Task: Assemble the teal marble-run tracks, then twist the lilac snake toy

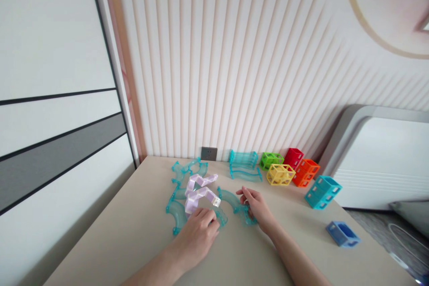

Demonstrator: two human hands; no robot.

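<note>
Teal connector (248, 220), glassy plastic and squarish, lies on the smooth beige table (234, 261) directly under the right hand (253, 208), the nearer one; its long axis cannot be told. That hand is half open, forefinger stretched; whether it grips the connector is hidden. The left hand (201, 228) is loosely curled against a teal curve (222, 217), its grip unclear too. Just left of the connector, a see-through curved track (229, 199) arcs away, up and leftward, near a faceted lilac spiral (192, 199). Farther back stand an open-framed yellow block (280, 174) and wavy teal rails (244, 159), before a fluted pale wall (208, 53).
</note>
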